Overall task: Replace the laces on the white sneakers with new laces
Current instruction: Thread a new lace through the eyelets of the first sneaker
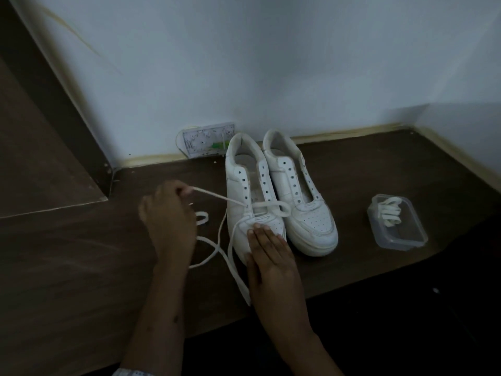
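Two white sneakers stand side by side on a dark wooden surface, toes toward me. The left sneaker (245, 185) has a white lace (217, 198) threaded only through its lowest eyelets, forming a loose loop over the tongue. My left hand (168, 215) pinches one strand of this lace and holds it out taut to the left. My right hand (268, 248) lies flat on the left sneaker's toe, fingers straight. The lace's other lengths trail in loops over the wood between my hands. The right sneaker (303, 196) has bare eyelets.
A clear plastic box (397, 222) with a bundle of white laces inside sits to the right of the shoes. A wall socket plate (206, 141) is fixed to the white wall behind them. The wooden surface's front edge runs just under my right wrist.
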`<state>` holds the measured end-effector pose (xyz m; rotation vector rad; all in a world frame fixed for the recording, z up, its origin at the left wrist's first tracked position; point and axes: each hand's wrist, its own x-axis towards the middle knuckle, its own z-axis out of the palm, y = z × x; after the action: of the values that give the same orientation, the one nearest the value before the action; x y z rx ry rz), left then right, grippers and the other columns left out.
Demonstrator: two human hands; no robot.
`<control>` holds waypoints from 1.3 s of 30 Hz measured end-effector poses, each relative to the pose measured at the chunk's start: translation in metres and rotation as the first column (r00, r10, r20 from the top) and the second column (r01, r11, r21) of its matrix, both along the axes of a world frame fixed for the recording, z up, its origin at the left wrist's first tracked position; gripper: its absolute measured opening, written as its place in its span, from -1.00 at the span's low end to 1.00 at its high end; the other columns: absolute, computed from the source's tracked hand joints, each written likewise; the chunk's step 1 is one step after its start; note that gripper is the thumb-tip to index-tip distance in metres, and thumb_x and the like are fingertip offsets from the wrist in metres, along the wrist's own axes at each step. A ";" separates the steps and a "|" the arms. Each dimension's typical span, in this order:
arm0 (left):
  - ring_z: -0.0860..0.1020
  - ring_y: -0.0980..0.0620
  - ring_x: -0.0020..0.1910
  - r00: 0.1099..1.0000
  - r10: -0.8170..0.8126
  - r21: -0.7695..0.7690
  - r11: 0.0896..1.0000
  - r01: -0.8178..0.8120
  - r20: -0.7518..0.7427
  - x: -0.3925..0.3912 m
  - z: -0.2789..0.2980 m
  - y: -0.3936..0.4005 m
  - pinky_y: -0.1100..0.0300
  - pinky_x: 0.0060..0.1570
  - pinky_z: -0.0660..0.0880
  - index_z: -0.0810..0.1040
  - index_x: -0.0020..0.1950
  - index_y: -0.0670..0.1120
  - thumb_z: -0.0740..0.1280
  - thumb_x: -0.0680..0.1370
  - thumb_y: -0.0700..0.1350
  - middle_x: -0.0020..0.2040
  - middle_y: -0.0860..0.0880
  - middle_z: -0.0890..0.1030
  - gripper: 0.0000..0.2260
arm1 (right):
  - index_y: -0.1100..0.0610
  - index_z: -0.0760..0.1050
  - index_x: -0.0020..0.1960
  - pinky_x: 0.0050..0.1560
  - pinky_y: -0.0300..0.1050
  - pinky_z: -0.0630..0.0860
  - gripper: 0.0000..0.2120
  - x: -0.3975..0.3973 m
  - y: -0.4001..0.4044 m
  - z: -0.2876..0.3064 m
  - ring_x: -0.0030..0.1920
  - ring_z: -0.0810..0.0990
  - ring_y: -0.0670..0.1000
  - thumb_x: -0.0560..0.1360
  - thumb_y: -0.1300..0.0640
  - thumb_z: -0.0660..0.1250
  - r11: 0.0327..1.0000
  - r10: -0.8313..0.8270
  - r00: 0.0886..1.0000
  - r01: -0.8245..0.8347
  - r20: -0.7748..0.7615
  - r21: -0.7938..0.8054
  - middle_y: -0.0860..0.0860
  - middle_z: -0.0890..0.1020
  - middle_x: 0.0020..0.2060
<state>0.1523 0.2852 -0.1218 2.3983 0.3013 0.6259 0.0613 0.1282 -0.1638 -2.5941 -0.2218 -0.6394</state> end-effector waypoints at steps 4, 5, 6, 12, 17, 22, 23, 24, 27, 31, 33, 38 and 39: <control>0.44 -0.10 0.29 0.988 -0.147 0.042 0.988 0.149 -0.050 0.001 -0.003 0.009 -0.20 0.34 0.25 0.58 0.16 0.05 0.31 0.55 -0.03 0.20 -0.01 0.56 -0.80 | 0.18 0.48 0.35 0.40 -0.06 0.26 -0.60 0.001 0.001 0.000 0.41 0.38 -0.02 0.54 0.14 0.16 1.000 -0.001 1.000 0.001 -0.011 0.006 0.04 0.51 0.33; 0.45 -0.02 0.27 0.960 -0.279 0.063 0.958 0.280 -0.027 0.002 -0.004 0.002 -0.18 0.36 0.23 0.60 0.13 0.09 0.35 0.53 0.03 0.17 0.06 0.59 -0.81 | 0.18 0.48 0.35 0.40 -0.06 0.26 -0.60 0.001 0.002 0.000 0.40 0.38 -0.02 0.54 0.15 0.16 1.000 -0.001 1.000 0.001 -0.009 0.014 0.05 0.51 0.33; 0.47 0.07 0.22 0.926 -0.376 0.064 0.924 0.376 -0.010 0.002 -0.004 -0.007 -0.15 0.40 0.17 0.63 0.07 0.11 0.39 0.51 0.05 0.11 0.11 0.61 -0.84 | 0.18 0.48 0.34 0.40 -0.07 0.26 -0.60 0.002 0.002 -0.001 0.40 0.38 -0.02 0.53 0.15 0.17 1.000 0.000 1.000 0.000 -0.006 0.021 0.05 0.51 0.33; 0.55 0.08 0.03 0.955 -0.292 0.122 0.951 0.284 0.056 -0.002 -0.002 -0.019 -0.06 0.46 0.00 0.63 -0.10 0.08 0.35 0.54 -0.09 -0.09 0.13 0.64 -0.91 | 0.17 0.49 0.34 0.41 -0.09 0.25 -0.60 0.000 0.002 0.001 0.40 0.37 -0.05 0.53 0.14 0.18 1.000 -0.005 1.000 0.005 0.001 0.029 0.04 0.52 0.32; 0.51 -0.06 0.18 0.999 -0.015 0.042 0.999 0.017 -0.045 -0.002 0.001 0.004 -0.20 0.44 0.08 0.61 0.04 0.05 0.35 0.54 -0.04 0.07 0.03 0.62 -0.89 | 0.17 0.49 0.33 0.43 -0.13 0.19 -0.60 0.000 0.003 0.001 0.40 0.36 -0.05 0.53 0.12 0.16 0.999 -0.007 1.000 0.006 0.014 0.034 0.04 0.52 0.32; 0.51 0.02 0.07 0.942 -0.334 0.006 0.943 0.334 -0.019 -0.004 0.007 -0.011 -0.12 0.15 0.44 0.63 0.01 0.10 0.47 0.45 -0.02 0.03 0.09 0.56 -0.85 | 0.17 0.51 0.31 0.43 -0.16 0.18 -0.60 0.001 0.004 0.005 0.37 0.39 -0.04 0.52 0.13 0.16 0.999 -0.010 1.000 0.009 0.006 0.052 0.04 0.54 0.30; 0.52 0.07 -0.01 0.928 -0.371 -0.005 0.929 0.371 -0.019 -0.006 0.008 -0.011 -0.05 0.06 0.47 0.65 -0.07 0.10 0.48 0.45 -0.04 -0.05 0.12 0.56 -0.91 | 0.17 0.52 0.31 0.42 -0.17 0.18 -0.60 0.001 0.004 0.007 0.37 0.39 -0.05 0.52 0.12 0.16 0.998 -0.004 1.000 0.004 0.000 0.063 0.03 0.55 0.29; 0.52 0.10 -0.06 0.918 -0.394 -0.005 0.919 0.394 -0.039 -0.009 0.007 -0.009 0.02 -0.01 0.48 0.65 -0.13 0.11 0.47 0.46 -0.04 -0.11 0.15 0.55 -0.95 | 0.16 0.52 0.30 0.42 -0.19 0.19 -0.61 0.001 0.003 0.009 0.36 0.40 -0.06 0.53 0.11 0.15 0.996 0.002 1.000 -0.002 -0.007 0.084 0.02 0.56 0.28; 0.48 0.16 -0.10 0.878 -0.432 0.042 0.893 0.449 -0.206 -0.018 0.005 -0.006 0.13 -0.08 0.36 0.67 -0.16 0.11 0.34 0.51 0.16 -0.17 0.21 0.48 -0.82 | 0.09 0.56 0.24 0.36 -0.21 0.32 -0.69 -0.001 0.000 0.017 0.30 0.45 -0.16 0.54 0.13 0.22 0.971 -0.006 1.000 0.011 -0.023 0.239 -0.06 0.59 0.22; 0.46 0.24 -0.05 0.800 -0.506 -0.032 0.851 0.525 -0.323 -0.026 0.002 -0.009 0.10 0.02 0.43 0.61 -0.21 0.19 0.33 0.47 0.26 -0.08 0.25 0.49 -0.81 | 0.04 0.59 0.12 0.02 -0.29 0.52 -0.78 -0.004 -0.007 0.033 0.02 0.59 -0.16 0.52 0.25 0.37 0.878 -0.078 0.996 0.087 -0.037 0.470 -0.10 0.64 -0.01; 0.48 0.20 0.02 0.756 -0.578 -0.172 0.815 0.553 -0.307 -0.028 0.004 -0.012 0.17 0.01 0.44 0.61 -0.25 0.18 0.40 0.47 0.16 -0.03 0.21 0.51 -0.86 | 0.04 0.59 0.08 -0.12 -0.42 0.46 -0.80 -0.004 -0.007 0.040 -0.10 0.58 -0.16 0.51 0.26 0.38 0.863 -0.102 0.994 0.101 -0.025 0.496 -0.11 0.61 -0.09; 0.49 0.24 0.04 0.743 -0.654 -0.486 0.700 0.524 -0.141 -0.029 0.015 -0.022 0.39 -0.05 0.40 0.68 -0.20 0.11 0.46 0.46 -0.02 0.00 0.16 0.48 -0.95 | -0.03 0.55 0.11 -0.28 -0.25 0.53 -0.82 -0.006 0.000 0.060 -0.24 0.65 -0.11 0.52 0.14 0.38 0.618 0.161 0.952 0.107 -0.259 0.779 -0.14 0.67 -0.15; 0.50 0.25 0.03 0.757 -0.643 -0.524 0.687 0.503 -0.116 -0.029 0.016 -0.024 0.40 -0.06 0.41 0.68 -0.22 0.11 0.46 0.45 0.00 -0.02 0.18 0.48 -0.95 | -0.05 0.51 0.16 -0.33 -0.20 0.52 -0.76 -0.006 0.002 0.064 -0.29 0.65 -0.08 0.52 0.14 0.38 0.503 0.289 0.896 0.157 -0.336 0.850 -0.10 0.68 -0.14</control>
<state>0.1231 0.2615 -0.1058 1.9354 -0.1911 -0.1076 0.0555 0.1304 -0.0995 -1.6220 0.1385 -0.0319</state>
